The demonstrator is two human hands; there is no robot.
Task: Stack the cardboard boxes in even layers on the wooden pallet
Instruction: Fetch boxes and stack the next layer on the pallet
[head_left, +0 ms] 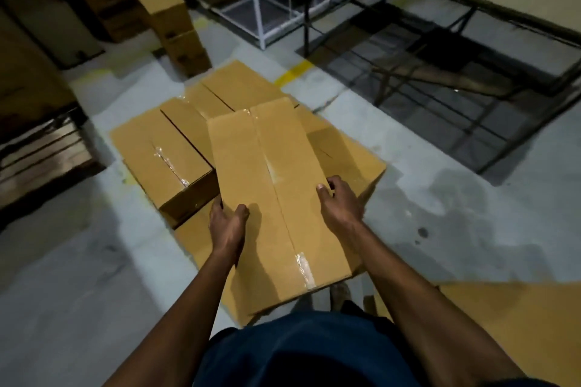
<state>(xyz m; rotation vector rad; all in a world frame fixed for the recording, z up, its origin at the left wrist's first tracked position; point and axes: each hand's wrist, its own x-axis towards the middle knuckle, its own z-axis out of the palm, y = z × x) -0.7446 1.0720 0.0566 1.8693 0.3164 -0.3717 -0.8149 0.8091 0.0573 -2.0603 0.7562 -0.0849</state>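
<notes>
One carried box [276, 198], two hands gripping

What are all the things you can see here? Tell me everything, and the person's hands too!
carried box: one, tan cardboard, taped along the top, held over the stack in the middle.
stacked boxes: several, tan, lying flat on the floor area under the carried box; exact count unclear.
tall box pile: one pile, tan, standing at the back left.
white frame: one, white, at the back centre.
dark metal rack: one, black, lying on the right.
yellow floor mark: one, yellow, on the grey floor behind the stack.
left hand: one, grips the carried box's left edge.
right hand: one, grips its right edge.
</notes>
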